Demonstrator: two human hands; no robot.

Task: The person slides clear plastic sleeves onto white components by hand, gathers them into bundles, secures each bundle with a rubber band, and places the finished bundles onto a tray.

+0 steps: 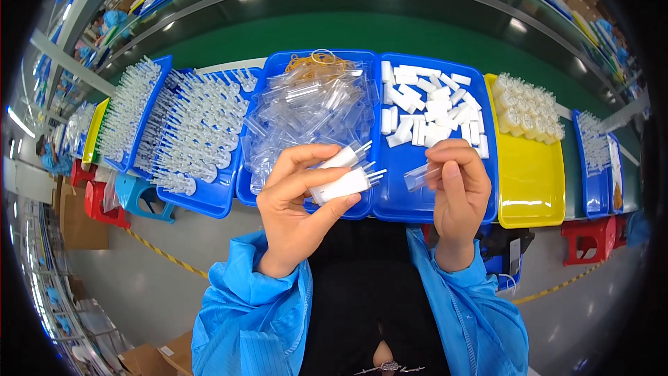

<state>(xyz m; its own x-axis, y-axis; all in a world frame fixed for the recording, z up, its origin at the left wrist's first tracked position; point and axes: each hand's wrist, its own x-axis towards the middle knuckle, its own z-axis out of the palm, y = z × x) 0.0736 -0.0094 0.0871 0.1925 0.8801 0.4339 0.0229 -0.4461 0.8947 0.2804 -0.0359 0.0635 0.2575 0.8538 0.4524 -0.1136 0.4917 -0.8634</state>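
Note:
My left hand (pixel 296 202) is closed around white block-like pieces (pixel 341 185); thin pale rods stick out of their right ends. In my right hand (pixel 460 198), thumb and fingers pinch a small clear plastic sleeve (pixel 417 177). The two hands are apart, both raised over blue trays. Below my left hand, a blue tray (pixel 275 63) holds a heap of clear plastic sleeves (pixel 306 108) with yellow rubber bands (pixel 316 64) at its back. Behind my right hand, loose white blocks (pixel 438 108) lie in another blue tray (pixel 396 202).
At the left, blue trays (pixel 209 202) carry many pale stemmed plastic parts (pixel 202 125). To the right stands a yellow tray (pixel 532 195) with bundled white pieces (pixel 525 108). A green conveyor belt (pixel 278 31) runs behind the trays. Red stools (pixel 588 242) and a blue stool (pixel 142 195) stand below.

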